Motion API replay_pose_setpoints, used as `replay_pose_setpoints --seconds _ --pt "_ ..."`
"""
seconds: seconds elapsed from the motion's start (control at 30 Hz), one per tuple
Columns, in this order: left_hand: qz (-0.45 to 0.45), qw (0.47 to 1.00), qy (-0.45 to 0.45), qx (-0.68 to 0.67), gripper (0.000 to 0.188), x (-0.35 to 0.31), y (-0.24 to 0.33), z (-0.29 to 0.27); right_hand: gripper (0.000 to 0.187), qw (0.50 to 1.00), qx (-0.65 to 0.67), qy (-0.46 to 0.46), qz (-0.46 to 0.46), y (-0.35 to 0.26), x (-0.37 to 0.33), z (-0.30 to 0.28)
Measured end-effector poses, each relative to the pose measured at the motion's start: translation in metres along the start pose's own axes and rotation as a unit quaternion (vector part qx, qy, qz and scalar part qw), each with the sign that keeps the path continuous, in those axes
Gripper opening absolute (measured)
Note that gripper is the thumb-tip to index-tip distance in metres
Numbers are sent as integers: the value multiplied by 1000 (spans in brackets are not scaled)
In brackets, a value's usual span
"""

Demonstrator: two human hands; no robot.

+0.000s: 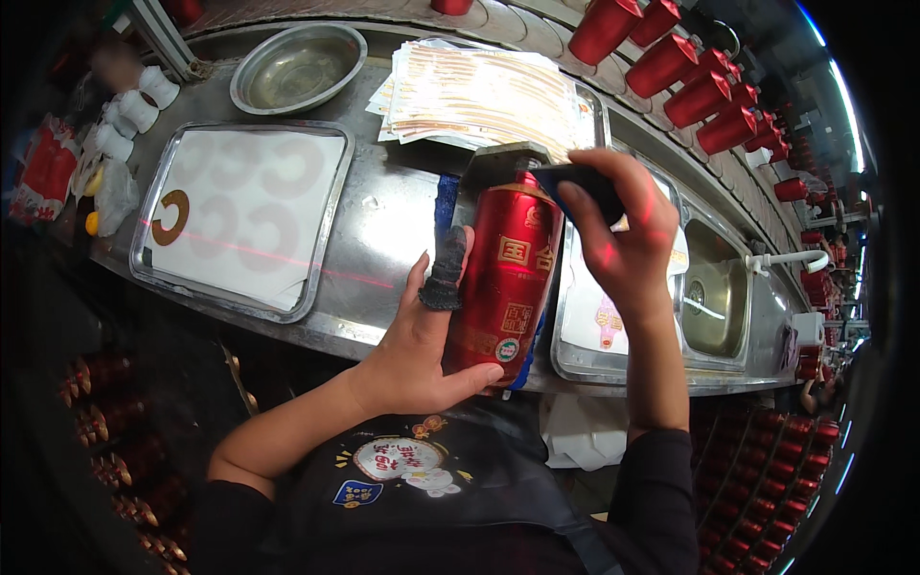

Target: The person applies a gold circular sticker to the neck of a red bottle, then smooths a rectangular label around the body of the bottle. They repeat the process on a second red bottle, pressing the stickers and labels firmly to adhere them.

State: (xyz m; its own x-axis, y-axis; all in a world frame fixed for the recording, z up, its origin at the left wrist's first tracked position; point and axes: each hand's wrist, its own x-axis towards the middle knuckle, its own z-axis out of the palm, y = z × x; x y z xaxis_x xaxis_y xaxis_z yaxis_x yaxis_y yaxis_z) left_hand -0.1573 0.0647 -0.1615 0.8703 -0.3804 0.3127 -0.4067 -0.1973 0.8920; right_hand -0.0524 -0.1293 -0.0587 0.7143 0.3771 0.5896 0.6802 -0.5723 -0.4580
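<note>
My left hand (418,340) is wrapped round the body of a red bottle (506,273) with gold lettering and a small round label low down. A black finger cover (444,273) sits on one of its fingers. The bottle tilts slightly, its neck end pointing away from me. Between thumb and fingers, my right hand (628,230) pinches a flat dark piece, like a scraper (602,195), at the bottle's shoulder by the neck. Whether it touches the bottle I cannot tell. Behind the neck stands a grey metal block (508,153), and blue material (446,203) shows beside the bottle.
On the left, a metal tray (332,196) holds a white sheet with one gold C-shaped label (172,218). Behind are a steel basin (242,81) and stacked label sheets (479,91). To the right are another tray (575,364), a sink (724,331) and several red bottles (697,99).
</note>
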Motion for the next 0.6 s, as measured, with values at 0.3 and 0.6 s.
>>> replay_pose_setpoints --seconds 0.3,0.6 --pt "-36 997 52 -48 98 13 3 6 22 945 78 156 275 11 -93 12" --pt "-61 992 21 -108 104 10 0 5 25 965 147 149 155 7 -70 0"
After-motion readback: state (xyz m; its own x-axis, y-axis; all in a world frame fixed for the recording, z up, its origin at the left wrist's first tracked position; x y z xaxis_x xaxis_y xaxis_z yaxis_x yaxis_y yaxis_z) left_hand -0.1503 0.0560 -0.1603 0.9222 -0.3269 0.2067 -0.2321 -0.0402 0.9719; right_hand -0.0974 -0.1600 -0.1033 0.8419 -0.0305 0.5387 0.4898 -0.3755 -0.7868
